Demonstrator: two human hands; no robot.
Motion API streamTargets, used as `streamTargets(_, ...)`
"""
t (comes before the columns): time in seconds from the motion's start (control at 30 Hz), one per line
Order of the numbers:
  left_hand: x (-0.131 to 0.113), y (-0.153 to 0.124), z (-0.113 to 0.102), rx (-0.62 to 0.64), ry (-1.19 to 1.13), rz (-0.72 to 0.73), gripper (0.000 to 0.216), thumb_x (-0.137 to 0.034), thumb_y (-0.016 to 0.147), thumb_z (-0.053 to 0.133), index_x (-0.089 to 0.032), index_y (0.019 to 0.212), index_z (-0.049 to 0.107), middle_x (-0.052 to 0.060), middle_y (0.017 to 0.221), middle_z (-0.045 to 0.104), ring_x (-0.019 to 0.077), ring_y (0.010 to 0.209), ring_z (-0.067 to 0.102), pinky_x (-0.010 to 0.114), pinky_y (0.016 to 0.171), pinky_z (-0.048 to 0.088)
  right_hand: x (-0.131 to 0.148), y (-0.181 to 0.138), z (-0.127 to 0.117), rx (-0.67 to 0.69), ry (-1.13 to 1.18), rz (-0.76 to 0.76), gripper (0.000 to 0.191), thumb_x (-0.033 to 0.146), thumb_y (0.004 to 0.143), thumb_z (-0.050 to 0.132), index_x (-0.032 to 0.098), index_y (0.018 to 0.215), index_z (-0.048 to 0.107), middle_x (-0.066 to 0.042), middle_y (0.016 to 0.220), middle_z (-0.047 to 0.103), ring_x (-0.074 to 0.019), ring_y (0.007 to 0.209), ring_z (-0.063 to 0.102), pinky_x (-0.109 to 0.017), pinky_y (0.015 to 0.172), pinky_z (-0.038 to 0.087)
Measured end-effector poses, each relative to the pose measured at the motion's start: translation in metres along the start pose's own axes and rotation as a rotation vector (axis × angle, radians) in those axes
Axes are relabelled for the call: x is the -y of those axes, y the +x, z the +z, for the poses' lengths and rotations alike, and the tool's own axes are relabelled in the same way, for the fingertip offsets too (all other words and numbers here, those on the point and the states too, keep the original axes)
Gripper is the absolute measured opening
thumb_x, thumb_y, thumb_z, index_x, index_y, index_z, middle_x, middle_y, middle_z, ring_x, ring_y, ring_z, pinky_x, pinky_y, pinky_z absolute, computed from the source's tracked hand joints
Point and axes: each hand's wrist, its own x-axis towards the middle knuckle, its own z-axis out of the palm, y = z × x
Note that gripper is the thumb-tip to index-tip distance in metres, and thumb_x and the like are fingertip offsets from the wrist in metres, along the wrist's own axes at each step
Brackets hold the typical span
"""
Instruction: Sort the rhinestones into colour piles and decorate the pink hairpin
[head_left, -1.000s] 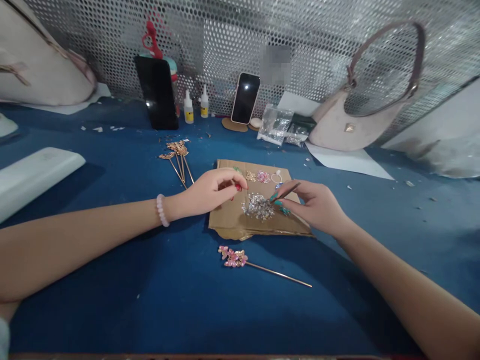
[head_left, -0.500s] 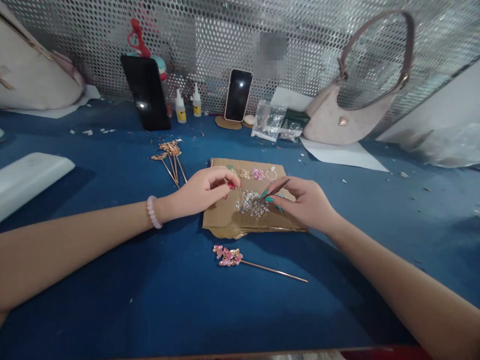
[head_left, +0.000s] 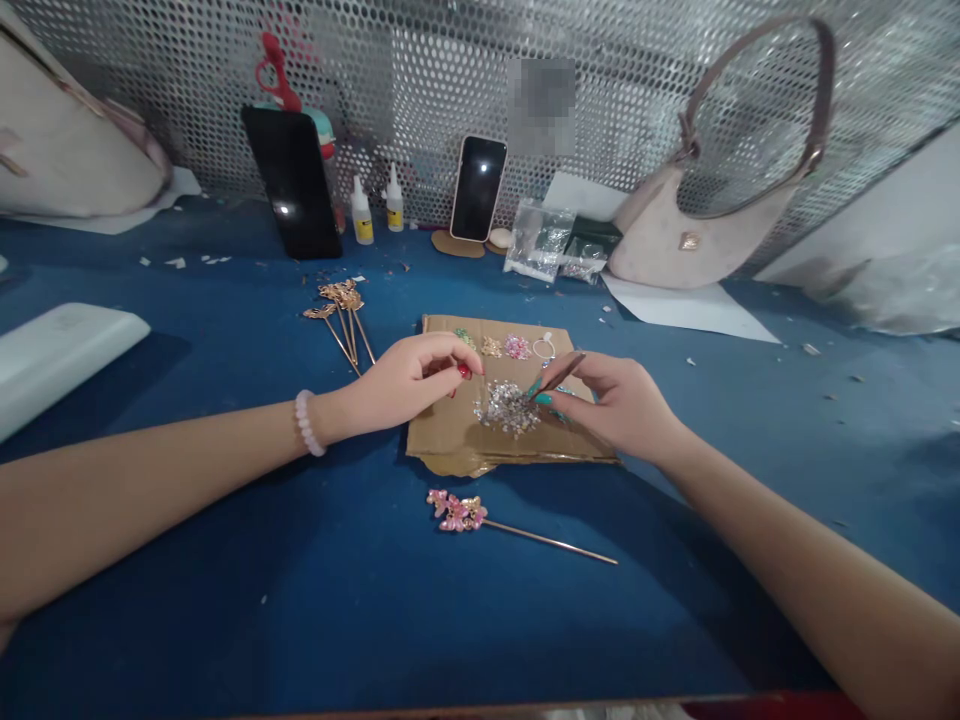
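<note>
My right hand point(head_left: 619, 405), with teal nails, is closed around dark tweezers point(head_left: 562, 372). Their tips are hidden by the fingers, over the right side of a pile of small silvery rhinestones point(head_left: 508, 408). My left hand point(head_left: 412, 380) hovers over the left part of the cardboard point(head_left: 450, 440), thumb and fingers curled together near red nails; whatever they pinch, if anything, is too small to make out. Small heaps of green stones point(head_left: 464, 337), gold pieces point(head_left: 491, 346) and pink stones point(head_left: 517, 346) lie along the cardboard's far edge, beside a white ring point(head_left: 544, 346). In front lies a hairpin with pink flowers point(head_left: 459, 511).
Several gold hairpins point(head_left: 342, 300) lie left of the cardboard. Behind stand a black tablet-like device point(head_left: 292, 185), two glue bottles point(head_left: 362, 215) and a phone point(head_left: 478, 190). Plastic bags point(head_left: 538, 238) and a pale handbag point(head_left: 679, 235) sit back right; a white case point(head_left: 67, 360) is at left.
Almost nothing differs. Both hands keep their places and grips, and the whole view has shifted by only a few pixels.
</note>
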Motion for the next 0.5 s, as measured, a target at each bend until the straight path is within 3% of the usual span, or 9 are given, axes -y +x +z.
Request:
streamTargets(0.2,0.0016,-0.0001,0.0002,-0.002,-0.003,0.004,0.021,-0.017,0.079,0.044,-0.017,0.089,0.063,0.004,0.09,0.062,0.0133,0.076,0.057,0.021,0.06,0.047,-0.0024,0.0015,0.0001,-0.036,-0.028,0.004,0.008,0.025,0.077,0.059,0.02,0.076,0.065,-0.005,0.08,0.069,-0.0179,0.074,0.063,-0.036,0.072,0.05)
streamTargets(0.5,-0.0011,0.0003,0.0001,-0.005,0.016,0.006,0.022,-0.017,0.077,0.043,-0.016,0.088,0.062,0.003,0.086,0.062,0.0116,0.069,0.056,0.022,0.058,0.047,0.0015,0.0003,-0.0003,-0.003,-0.08,-0.034,0.006,0.023,0.078,0.058,0.021,0.078,0.064,-0.003,0.079,0.069,-0.0177,0.074,0.064,-0.034,0.072,0.05)
